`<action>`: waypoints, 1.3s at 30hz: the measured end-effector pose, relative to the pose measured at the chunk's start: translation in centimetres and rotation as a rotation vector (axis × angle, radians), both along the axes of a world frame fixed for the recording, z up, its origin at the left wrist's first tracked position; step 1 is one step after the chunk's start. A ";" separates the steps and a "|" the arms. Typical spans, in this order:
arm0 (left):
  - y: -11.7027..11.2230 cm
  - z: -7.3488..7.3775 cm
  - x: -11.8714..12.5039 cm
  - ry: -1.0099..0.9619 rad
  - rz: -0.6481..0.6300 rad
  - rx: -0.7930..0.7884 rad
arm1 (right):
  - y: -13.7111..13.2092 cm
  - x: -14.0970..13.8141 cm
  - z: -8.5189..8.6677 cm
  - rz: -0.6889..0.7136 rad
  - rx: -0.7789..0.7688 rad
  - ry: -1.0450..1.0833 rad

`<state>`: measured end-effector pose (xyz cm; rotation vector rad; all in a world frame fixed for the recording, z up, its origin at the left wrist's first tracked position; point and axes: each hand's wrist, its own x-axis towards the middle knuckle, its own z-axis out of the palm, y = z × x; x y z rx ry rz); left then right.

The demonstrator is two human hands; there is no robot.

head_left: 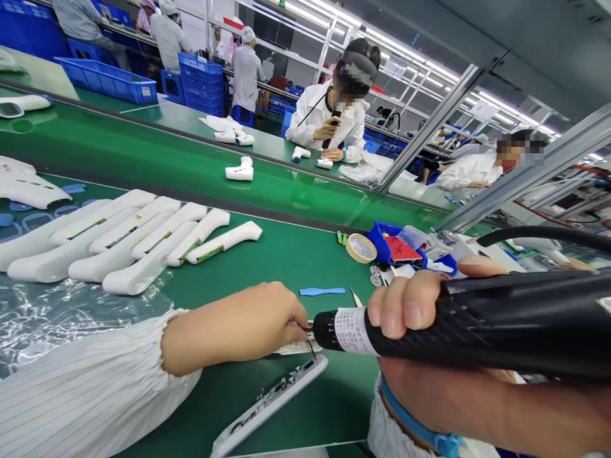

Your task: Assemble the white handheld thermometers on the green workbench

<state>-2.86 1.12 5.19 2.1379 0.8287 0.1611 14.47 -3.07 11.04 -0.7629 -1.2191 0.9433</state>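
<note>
My right hand grips a black electric screwdriver, whose tip points left toward my left hand. My left hand pinches something small with thin wires at the driver's tip, just above an open white thermometer half-shell lying on the green mat. What the fingers hold is too small to name. A white sleeve covers my left forearm, and a blue wrist strap circles my right wrist.
A row of several white thermometer half-shells lies at the left. A tape roll, blue bin, blue spudger sit ahead. Beyond the green conveyor, co-workers sit and stand by blue crates.
</note>
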 end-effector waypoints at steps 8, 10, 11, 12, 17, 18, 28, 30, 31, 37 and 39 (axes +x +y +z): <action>-0.3 0.1 0.5 0.105 0.006 -0.001 | -0.4 0.3 -1.7 -0.050 -0.039 0.147; -0.3 0.3 0.6 0.130 0.009 -0.006 | -0.3 0.3 -2.5 -0.030 -0.035 0.136; -0.4 0.4 0.6 0.139 0.015 -0.008 | -0.2 0.3 -2.8 -0.025 -0.030 0.131; -0.4 0.4 0.7 0.146 0.021 -0.011 | -0.1 0.3 -3.2 -0.027 -0.026 0.130; -0.4 0.5 0.7 0.161 0.025 -0.023 | 0.2 0.2 -4.2 -0.025 0.002 0.119; -0.4 0.5 0.6 0.160 0.025 -0.024 | 0.2 0.2 -4.3 -0.022 0.006 0.117; -0.3 0.1 0.5 0.124 0.025 -0.024 | 0.3 0.1 -4.0 0.104 -0.030 0.088; -0.3 0.0 0.5 0.113 0.031 -0.029 | 0.4 -0.1 -3.8 0.131 -0.031 0.080; -0.3 -0.1 0.5 0.108 0.035 -0.031 | 0.5 -0.3 -3.7 0.145 -0.033 0.074; -0.4 -0.1 0.4 0.070 0.024 -0.009 | 0.6 -0.6 -4.0 0.139 0.020 0.018; -0.4 -0.2 0.4 0.057 0.011 0.004 | 0.5 -0.6 -4.1 0.107 0.030 0.024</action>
